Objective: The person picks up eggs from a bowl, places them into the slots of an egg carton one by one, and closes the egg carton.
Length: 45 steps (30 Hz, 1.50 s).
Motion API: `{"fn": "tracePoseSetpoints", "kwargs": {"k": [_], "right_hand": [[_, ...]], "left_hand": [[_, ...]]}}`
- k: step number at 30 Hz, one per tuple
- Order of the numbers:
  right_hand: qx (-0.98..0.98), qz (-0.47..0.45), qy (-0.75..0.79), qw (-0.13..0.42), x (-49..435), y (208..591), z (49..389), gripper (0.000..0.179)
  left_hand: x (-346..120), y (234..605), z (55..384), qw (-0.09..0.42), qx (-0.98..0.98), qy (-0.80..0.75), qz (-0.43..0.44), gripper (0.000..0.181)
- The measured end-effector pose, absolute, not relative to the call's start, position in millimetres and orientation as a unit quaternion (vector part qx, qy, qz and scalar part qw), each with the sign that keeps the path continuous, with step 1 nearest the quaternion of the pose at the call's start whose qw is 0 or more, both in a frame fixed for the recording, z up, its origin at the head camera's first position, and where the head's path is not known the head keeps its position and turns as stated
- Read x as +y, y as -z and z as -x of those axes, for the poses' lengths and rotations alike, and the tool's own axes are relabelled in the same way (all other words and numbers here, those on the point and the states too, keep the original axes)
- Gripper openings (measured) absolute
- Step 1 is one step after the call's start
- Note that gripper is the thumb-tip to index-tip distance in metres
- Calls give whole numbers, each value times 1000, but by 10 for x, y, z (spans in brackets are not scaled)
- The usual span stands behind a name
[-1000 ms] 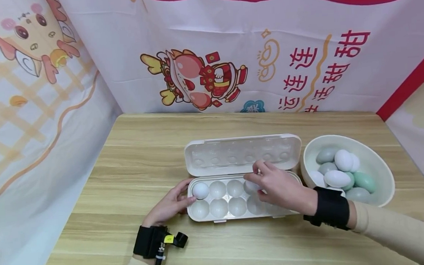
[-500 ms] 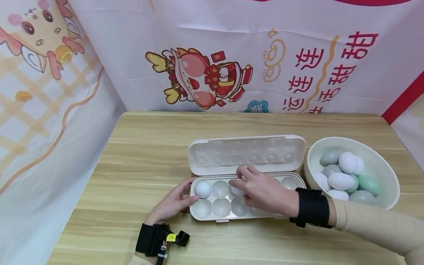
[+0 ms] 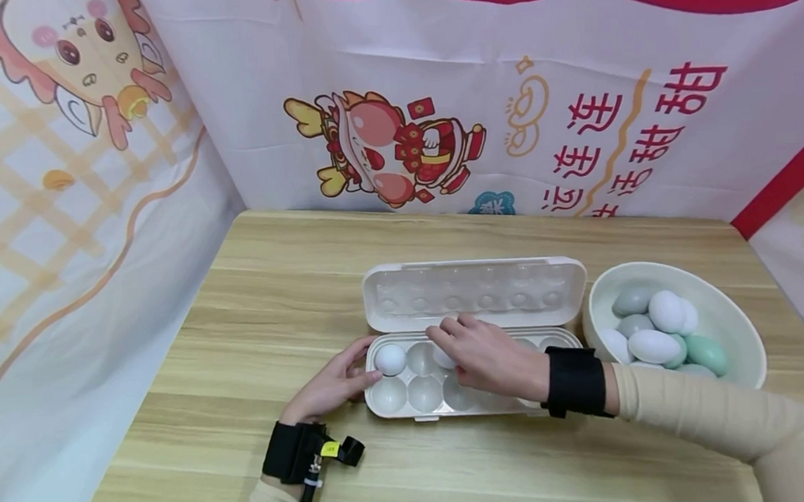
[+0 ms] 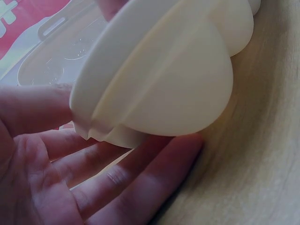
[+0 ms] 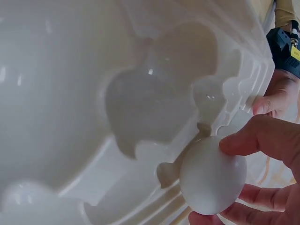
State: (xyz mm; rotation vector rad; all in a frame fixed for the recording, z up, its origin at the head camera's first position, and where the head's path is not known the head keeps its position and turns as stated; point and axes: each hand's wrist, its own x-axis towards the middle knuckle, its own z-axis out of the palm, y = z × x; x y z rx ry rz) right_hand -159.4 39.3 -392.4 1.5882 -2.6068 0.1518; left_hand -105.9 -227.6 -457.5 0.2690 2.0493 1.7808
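A pale plastic egg carton (image 3: pixel 424 395) with rows of round cups lies on the table, its lid (image 3: pixel 478 289) folded back on the far side. My left hand (image 3: pixel 336 381) grips the carton's left end; in the left wrist view its fingers reach beneath the cups. One white egg (image 3: pixel 390 359) sits in the leftmost cup of the far row. With thumb and fingertips, my right hand (image 3: pixel 489 356) pinches another white egg (image 5: pixel 213 176) at the third cup of the far row. Whether that egg touches the cup's bottom I cannot tell. The right hand hides several cups.
To the right of the carton stands a cream bowl (image 3: pixel 745 328) holding several white, grey and green eggs (image 3: pixel 705 354). The wooden table (image 3: pixel 293 290) meets a printed cloth backdrop (image 3: pixel 254 137) at its far edge and left side.
My right hand has moved left along the far row with its egg, from about the fourth cup to the third. My left hand stays on the carton's end. The view has shifted slightly.
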Motion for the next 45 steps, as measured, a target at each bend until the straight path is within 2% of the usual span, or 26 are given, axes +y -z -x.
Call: {"fn": "tracePoseSetpoints", "kwargs": {"k": [20,40,45], "right_hand": [[-851,-524,-32,14,191,3795,1631,38],[-834,-551,19,27,-123,3885,1625,19],[-836,-547,33,26,-160,3899,1615,19]], "left_hand": [[-2280,4549,1070,208,728,-645,-100,54],[-2254,4592,1074,211,736,-636,-100,54],[-2266,4587,1071,210,743,-629,-92,56]]}}
